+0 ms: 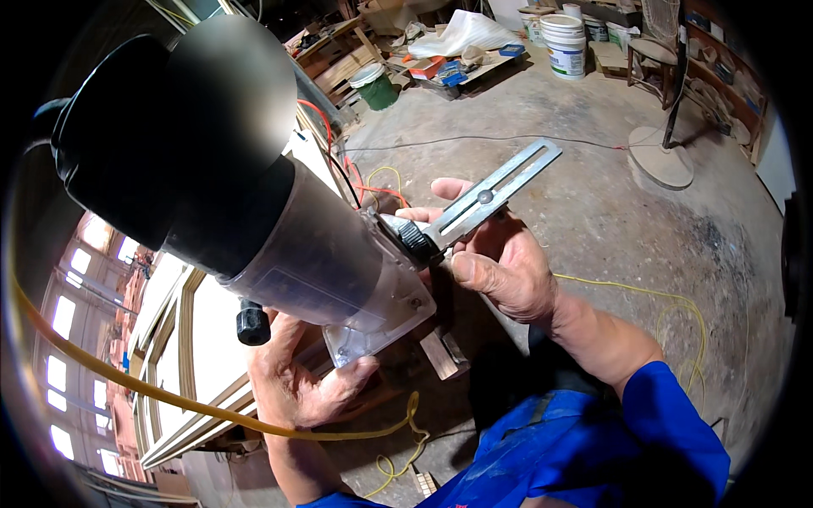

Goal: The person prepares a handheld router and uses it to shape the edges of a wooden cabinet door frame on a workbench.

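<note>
A trim router (313,241) with a black motor body and a clear plastic base fills the upper left, tilted with its base toward me. My left hand (309,377) supports the base from below, thumb pressed on the clear plastic; its other fingers are partly hidden behind. At the base's right side, a slotted metal guide (508,188) sticks out, with a black knurled knob (415,240) beside it. My right hand (512,267) holds this guide near the knob, thumb in front and fingers behind. A black knob (252,323) juts from the router's lower left.
Framed panels (190,339) are stacked at the left. A yellow cord (212,406) crosses in front of my left forearm. Beyond stand a green bucket (374,89), a white bucket (563,49), a stool (654,55) and a round stand base (660,158). Cords lie over the concrete floor (593,220).
</note>
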The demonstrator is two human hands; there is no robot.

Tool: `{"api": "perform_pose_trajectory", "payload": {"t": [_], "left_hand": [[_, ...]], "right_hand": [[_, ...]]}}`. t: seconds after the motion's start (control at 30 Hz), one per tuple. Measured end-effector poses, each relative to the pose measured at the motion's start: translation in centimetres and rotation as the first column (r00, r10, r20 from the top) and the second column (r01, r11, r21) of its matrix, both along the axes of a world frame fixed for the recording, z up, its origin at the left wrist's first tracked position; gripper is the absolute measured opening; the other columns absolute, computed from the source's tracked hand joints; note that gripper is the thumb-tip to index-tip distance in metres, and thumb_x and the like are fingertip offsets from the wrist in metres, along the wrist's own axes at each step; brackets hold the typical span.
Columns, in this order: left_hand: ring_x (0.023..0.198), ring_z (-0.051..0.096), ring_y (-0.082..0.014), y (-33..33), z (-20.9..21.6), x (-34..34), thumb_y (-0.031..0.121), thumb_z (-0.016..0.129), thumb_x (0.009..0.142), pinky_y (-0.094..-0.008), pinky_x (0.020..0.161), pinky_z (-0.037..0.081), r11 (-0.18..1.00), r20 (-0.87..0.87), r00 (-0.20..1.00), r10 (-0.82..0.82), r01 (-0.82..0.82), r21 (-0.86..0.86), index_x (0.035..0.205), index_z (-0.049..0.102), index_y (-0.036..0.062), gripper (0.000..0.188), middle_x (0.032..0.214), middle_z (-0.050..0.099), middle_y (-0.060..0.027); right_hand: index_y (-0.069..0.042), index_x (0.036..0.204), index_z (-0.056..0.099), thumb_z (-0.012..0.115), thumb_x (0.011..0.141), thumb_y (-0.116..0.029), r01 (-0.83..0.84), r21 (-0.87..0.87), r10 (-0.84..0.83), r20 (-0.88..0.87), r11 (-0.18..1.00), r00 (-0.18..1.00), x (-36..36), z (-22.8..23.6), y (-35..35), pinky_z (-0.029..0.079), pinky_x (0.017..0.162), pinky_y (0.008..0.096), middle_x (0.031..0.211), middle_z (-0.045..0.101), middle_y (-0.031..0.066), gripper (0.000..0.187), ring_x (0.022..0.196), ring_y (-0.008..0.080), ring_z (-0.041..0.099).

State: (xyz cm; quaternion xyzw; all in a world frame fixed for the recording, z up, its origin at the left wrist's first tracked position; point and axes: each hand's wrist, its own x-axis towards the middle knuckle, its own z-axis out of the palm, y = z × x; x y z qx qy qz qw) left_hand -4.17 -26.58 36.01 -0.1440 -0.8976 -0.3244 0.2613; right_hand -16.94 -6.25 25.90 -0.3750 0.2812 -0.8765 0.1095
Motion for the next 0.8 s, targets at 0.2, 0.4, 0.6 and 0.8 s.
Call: {"api": "perform_pose_trajectory", "payload": {"t": [0.2,0.4,0.6,0.8], "left_hand": [[0.104,0.063,-0.0251,0.2,-0.3,-0.5,0.052,0.084,0.072,-0.0371,0.092,0.049,0.984,-0.114,0.978,-0.176,0.18,0.019,0.108,0.07,-0.0077,0.071,0.111,0.064,-0.0151],[0.11,0.063,-0.0272,0.4,-0.7,-0.4,0.045,0.085,0.073,-0.0388,0.097,0.049,0.993,-0.13,0.985,-0.115,0.109,-0.053,0.113,0.07,-0.0081,0.068,0.117,0.063,-0.0167],[0.111,0.064,-0.0274,0.6,0.1,0.6,0.04,0.086,0.074,-0.0381,0.096,0.05,0.983,0.108,0.994,-0.032,0.012,0.184,0.114,0.069,-0.0095,0.066,0.118,0.063,-0.0167],[0.113,0.064,-0.0275,-0.1,-0.4,0.1,0.038,0.086,0.073,-0.0386,0.098,0.05,0.997,-0.008,0.997,-0.072,0.072,0.03,0.114,0.069,-0.0086,0.064,0.119,0.063,-0.0167]], "right_hand": [[-0.005,0.137,0.029,0.067,0.099,-0.016,0.285,-0.009,-0.284,0.052,0.958,0.957,1.0,-1.3,0.9,0.053,0.094,0.0346,0.118,0.054,0.0091,0.055,0.113,0.022,0.064],[-0.001,0.126,0.049,0.059,0.105,-0.022,0.527,0.045,-0.509,-0.199,0.849,0.838,-0.9,-2.6,1.4,0.057,0.081,0.03,0.114,0.065,0.0096,0.031,0.096,0.0158,0.068],[0.0,0.116,0.056,0.048,0.11,-0.033,0.5,0.051,-0.494,-0.095,0.865,0.864,0.0,-1.7,0.4,0.055,0.071,0.03,0.098,0.069,0.0102,0.035,0.082,0.0153,0.067],[-0.003,0.109,0.062,0.05,0.107,-0.034,0.015,-0.113,0.014,0.248,0.993,0.969,-1.0,-1.7,1.6,0.051,0.058,0.0347,0.087,0.066,0.0093,0.034,0.07,0.0204,0.063]]}}
